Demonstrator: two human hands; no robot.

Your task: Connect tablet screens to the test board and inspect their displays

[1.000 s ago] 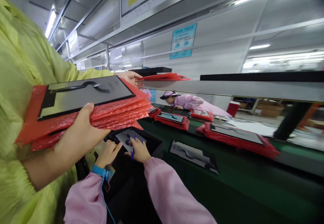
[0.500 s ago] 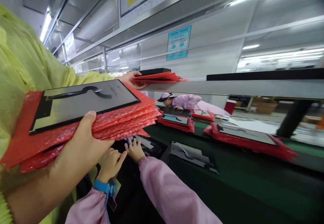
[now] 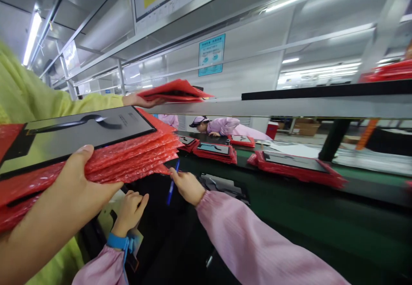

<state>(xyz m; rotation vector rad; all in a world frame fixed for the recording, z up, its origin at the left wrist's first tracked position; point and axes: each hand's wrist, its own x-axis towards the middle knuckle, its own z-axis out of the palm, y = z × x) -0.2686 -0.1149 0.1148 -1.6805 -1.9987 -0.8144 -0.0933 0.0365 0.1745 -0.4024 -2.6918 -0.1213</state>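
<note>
My left hand (image 3: 128, 210), in a pink sleeve with a blue wrist strap (image 3: 116, 242), is curled into a loose fist over a pale sheet (image 3: 107, 216) on the dark workstation. My right hand (image 3: 187, 186) pinches a blue pen (image 3: 172, 182), and its fingertips touch the lower edge of a stack of red bubble-wrap sleeves (image 3: 135, 160). A dark display panel (image 3: 77, 132) lies on top of that stack. A co-worker in a yellow coat holds the stack with one hand (image 3: 75, 190). Their other hand (image 3: 141, 101) rests on a red pile (image 3: 174, 91) on the shelf.
A green conveyor (image 3: 289, 199) runs across, carrying red-wrapped panels (image 3: 214, 152) (image 3: 296, 167) and a bare panel (image 3: 225, 184). A metal shelf (image 3: 289, 107) spans above it. Another person in pink (image 3: 225, 126) bends over the far side.
The co-worker's stack has shifted left and nearer. My right hand has risen from the panel below to the stack's edge, with the pen now in sight. The co-worker's far hand lifted the shelf pile.
</note>
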